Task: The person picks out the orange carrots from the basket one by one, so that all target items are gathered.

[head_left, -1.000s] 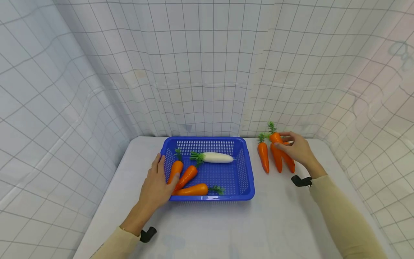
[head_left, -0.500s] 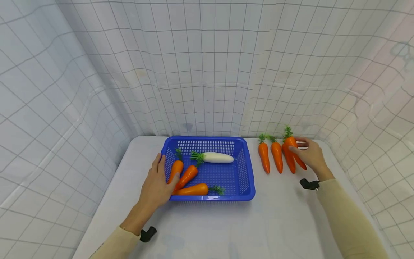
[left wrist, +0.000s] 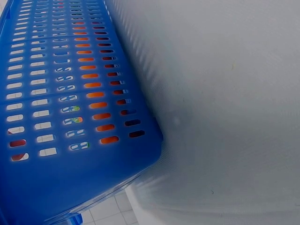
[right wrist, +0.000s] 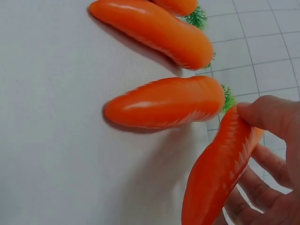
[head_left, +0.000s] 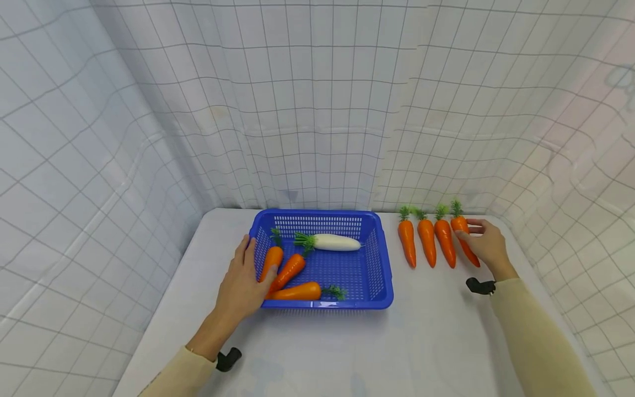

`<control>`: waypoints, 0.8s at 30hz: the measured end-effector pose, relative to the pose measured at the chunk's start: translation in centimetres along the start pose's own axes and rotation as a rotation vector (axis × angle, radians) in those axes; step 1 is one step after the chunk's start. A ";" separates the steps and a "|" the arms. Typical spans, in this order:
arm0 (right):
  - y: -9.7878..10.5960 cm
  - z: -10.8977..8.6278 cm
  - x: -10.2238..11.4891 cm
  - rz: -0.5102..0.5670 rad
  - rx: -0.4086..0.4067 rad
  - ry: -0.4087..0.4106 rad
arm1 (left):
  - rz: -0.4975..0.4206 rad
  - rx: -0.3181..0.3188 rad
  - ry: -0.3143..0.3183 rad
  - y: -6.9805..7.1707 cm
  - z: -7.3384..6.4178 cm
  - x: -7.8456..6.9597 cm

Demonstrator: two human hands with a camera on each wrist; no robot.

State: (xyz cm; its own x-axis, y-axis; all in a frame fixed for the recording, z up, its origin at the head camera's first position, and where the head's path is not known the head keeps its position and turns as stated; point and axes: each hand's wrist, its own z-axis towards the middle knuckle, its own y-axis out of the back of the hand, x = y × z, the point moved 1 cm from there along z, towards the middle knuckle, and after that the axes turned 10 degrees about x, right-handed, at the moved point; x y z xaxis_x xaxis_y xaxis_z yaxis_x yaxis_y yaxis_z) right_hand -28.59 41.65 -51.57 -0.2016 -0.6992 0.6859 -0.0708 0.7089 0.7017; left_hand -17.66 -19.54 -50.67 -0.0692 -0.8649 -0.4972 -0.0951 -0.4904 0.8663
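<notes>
My right hand (head_left: 488, 245) pinches a carrot (head_left: 464, 242) by its thick end, thumb on one side and fingers on the other. Up close in the right wrist view, this carrot (right wrist: 218, 171) slants across the lower right, its lower end cut off by the frame. To its left lie 3 more carrots (head_left: 445, 242) side by side, green tops toward the back. Over the left front corner of a blue plastic basket (head_left: 342, 304), my left hand (head_left: 241, 289) holds the rim, thumb inside. The basket contains 3 carrots (head_left: 296, 291) and a white radish (head_left: 337, 242).
A white tabletop (head_left: 342, 353) carries everything. Grid-patterned white curtains (head_left: 342, 110) hang at the back and both sides, close behind the basket and the carrot row. In the left wrist view, the basket's slotted wall (left wrist: 51, 93) stands beside the pale table surface.
My right hand has moved right with its carrot, from over the other carrots to the right end of the row. The left hand and basket have stayed in place.
</notes>
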 end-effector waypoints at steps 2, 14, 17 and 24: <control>0.0 0.1 -0.3 0.002 -0.002 -0.007 | -0.002 -0.001 0.001 0.0 0.0 -0.1; 0.1 1.1 -1.9 -0.005 0.022 -0.053 | -0.007 -0.005 0.010 -0.1 0.0 -0.1; 0.1 1.2 -2.0 -0.007 0.031 -0.068 | -0.009 -0.003 0.011 -0.1 0.1 -0.2; -0.3 1.7 -2.1 -0.014 0.028 -0.078 | -0.001 0.006 0.024 -0.1 0.1 -0.2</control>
State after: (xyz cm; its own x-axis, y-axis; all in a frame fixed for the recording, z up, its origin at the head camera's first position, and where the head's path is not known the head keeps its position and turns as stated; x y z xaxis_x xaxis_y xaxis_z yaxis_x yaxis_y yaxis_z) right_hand -29.80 43.04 -53.56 -0.2760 -0.7003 0.6583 -0.1011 0.7023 0.7047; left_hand -17.70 -19.29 -50.70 -0.0448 -0.8667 -0.4968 -0.1010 -0.4908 0.8654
